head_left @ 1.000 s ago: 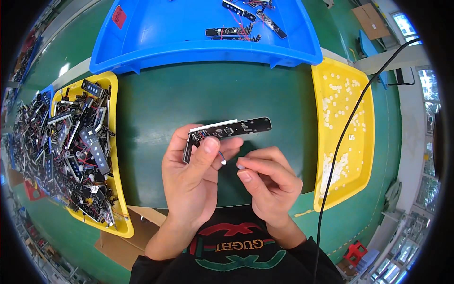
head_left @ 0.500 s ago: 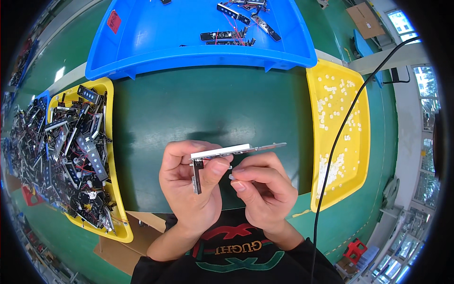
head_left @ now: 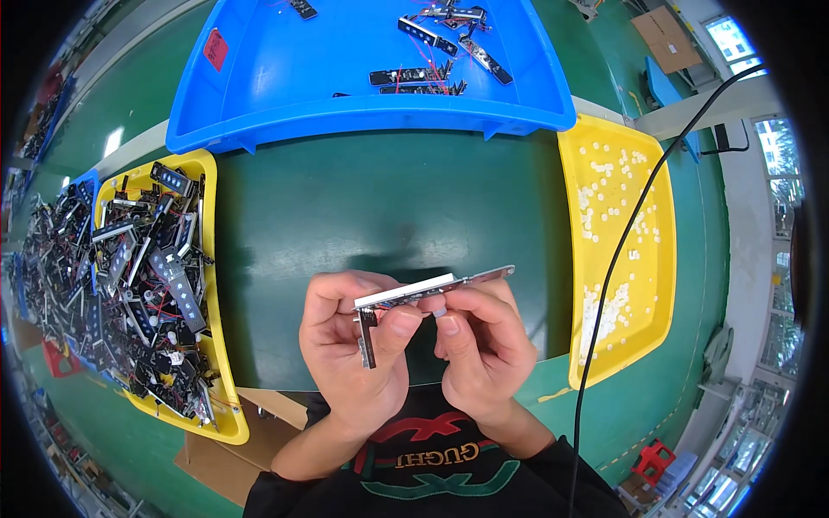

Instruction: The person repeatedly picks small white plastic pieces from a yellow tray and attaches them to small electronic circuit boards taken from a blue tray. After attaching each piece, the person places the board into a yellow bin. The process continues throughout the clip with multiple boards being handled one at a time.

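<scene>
Above the green surface (head_left: pixel 363 216), the left hand (head_left: pixel 350 345) and right hand (head_left: pixel 484 345) pinch a thin circuit strip (head_left: pixel 432 289) edge-on between closed fingertips; it looks light, stiff, fragile, best held by its edges.

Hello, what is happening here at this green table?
A person holds a narrow circuit board strip edge-up in both hands above the green table. The left hand grips its left end, and the right hand pinches something small and pale under its middle. A yellow tray on the left is full of similar parts, a yellow tray of small white pieces stands on the right, and a blue bin behind holds a few strips.
</scene>
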Motion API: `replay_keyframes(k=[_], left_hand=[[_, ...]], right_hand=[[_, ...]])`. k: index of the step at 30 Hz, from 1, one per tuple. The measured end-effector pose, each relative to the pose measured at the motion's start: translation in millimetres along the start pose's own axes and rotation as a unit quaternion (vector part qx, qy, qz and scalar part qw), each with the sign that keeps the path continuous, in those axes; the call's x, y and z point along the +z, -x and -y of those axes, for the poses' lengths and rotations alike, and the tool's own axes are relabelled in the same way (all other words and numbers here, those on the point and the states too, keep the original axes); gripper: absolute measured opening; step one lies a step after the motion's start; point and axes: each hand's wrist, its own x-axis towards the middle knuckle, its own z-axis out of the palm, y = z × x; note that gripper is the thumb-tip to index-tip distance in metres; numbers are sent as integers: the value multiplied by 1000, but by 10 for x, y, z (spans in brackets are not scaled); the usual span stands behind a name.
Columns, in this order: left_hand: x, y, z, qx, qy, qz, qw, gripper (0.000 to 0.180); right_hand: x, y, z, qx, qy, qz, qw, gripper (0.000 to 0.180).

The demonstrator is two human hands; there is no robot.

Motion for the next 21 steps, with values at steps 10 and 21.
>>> replay_keyframes(k=[10, 21], left_hand=[[-122, 65, -5, 34, -88, -12, 995, 24], [-374, 177, -334, -33, -76, 96, 992, 24]], right_hand=[[90, 73, 20, 33, 36, -11, 999, 11], [93, 146, -110, -1, -66, 66, 996, 13]])
